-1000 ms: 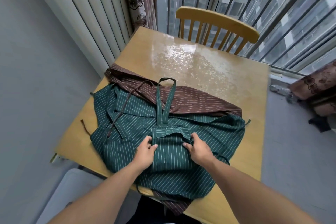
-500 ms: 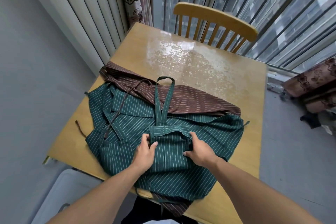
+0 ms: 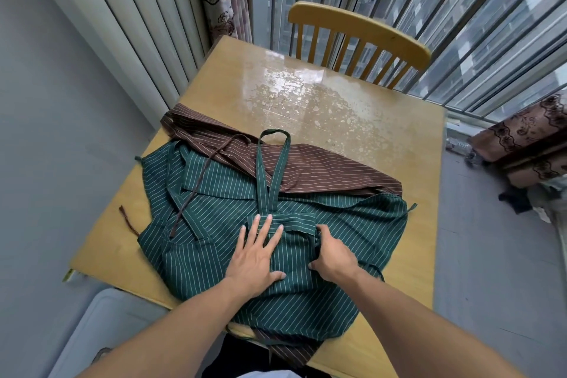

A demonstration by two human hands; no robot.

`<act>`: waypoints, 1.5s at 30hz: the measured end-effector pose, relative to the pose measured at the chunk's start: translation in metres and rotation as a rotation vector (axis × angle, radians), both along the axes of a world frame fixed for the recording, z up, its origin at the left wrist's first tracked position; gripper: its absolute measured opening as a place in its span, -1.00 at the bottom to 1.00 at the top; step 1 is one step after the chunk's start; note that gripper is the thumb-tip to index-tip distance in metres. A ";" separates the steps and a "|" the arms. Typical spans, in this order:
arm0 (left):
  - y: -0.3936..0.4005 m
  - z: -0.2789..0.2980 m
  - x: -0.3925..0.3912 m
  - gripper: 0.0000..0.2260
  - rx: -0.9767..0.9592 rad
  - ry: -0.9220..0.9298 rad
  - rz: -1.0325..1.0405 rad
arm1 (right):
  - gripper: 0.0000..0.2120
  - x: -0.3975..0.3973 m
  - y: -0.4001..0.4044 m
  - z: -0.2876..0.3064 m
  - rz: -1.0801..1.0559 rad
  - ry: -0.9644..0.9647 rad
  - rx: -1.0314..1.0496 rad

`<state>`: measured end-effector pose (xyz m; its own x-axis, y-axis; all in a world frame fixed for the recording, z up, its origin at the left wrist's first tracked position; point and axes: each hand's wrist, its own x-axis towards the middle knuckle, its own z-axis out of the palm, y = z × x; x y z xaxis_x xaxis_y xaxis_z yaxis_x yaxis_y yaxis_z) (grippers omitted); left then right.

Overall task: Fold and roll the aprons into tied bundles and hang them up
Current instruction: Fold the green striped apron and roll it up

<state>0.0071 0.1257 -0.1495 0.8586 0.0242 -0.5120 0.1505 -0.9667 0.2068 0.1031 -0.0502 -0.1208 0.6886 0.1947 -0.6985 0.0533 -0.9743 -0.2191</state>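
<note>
A green striped apron lies spread on the wooden table, on top of a brown striped apron. Its neck loop points away from me, across the brown cloth. The bib is folded down in the middle. My left hand lies flat with fingers spread on that folded bib. My right hand grips the bib's right edge, fingers curled into the cloth. A brown tie strap trails over the green apron's left side.
A yellow wooden chair stands at the table's far side, against the window bars. A white ribbed wall panel runs along the left. A grey bin lid sits below the table's near left corner. Patterned brown cushions lie on the floor at right.
My left hand let go of the bib's left edge and now lies flat on the middle of the fold. My right hand stays on the right edge.
</note>
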 end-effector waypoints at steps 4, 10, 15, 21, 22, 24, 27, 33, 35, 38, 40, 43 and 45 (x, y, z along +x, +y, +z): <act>0.001 -0.002 0.009 0.01 -0.037 0.105 -0.008 | -0.10 0.001 -0.003 -0.004 -0.002 0.005 0.014; 0.001 0.001 0.013 0.09 -0.077 0.124 0.007 | -0.13 0.003 0.002 0.005 -0.098 -0.049 0.063; 0.010 0.007 0.006 -0.08 -0.346 -0.009 0.199 | -0.53 0.014 0.006 0.012 -0.359 0.104 0.311; 0.029 0.028 0.007 -0.76 -0.531 -0.212 1.117 | -0.76 0.026 -0.012 0.033 -0.102 0.544 0.518; 0.032 0.028 0.007 -0.76 -0.601 -0.131 1.145 | -0.77 0.025 -0.016 0.036 -0.010 0.611 0.475; 0.035 0.028 0.004 -0.76 -0.773 0.041 1.140 | -0.77 0.022 -0.019 0.041 0.164 0.668 0.346; 0.029 0.027 0.000 -0.58 -0.836 0.150 1.109 | -0.67 0.010 -0.021 0.043 0.385 0.661 0.162; 0.014 0.017 0.006 -0.35 -0.794 0.219 1.005 | -0.64 -0.007 -0.023 0.051 0.546 0.657 0.111; 0.014 0.020 0.010 -0.32 -0.865 0.125 1.011 | -0.74 -0.005 -0.025 0.055 0.561 0.651 0.119; 0.017 0.031 0.027 -0.10 -0.886 -0.039 1.047 | -0.81 -0.001 -0.027 0.064 0.584 0.549 0.123; 0.020 0.039 0.039 0.03 -0.878 -0.110 1.057 | -0.79 -0.001 -0.029 0.069 0.586 0.428 0.146; 0.019 0.064 0.049 -0.27 -0.852 -0.173 1.061 | -0.63 -0.005 -0.032 0.063 0.612 0.370 0.144; 0.016 0.060 0.046 -0.60 -0.768 -0.197 1.091 | -0.57 -0.010 -0.037 0.055 0.617 0.423 0.101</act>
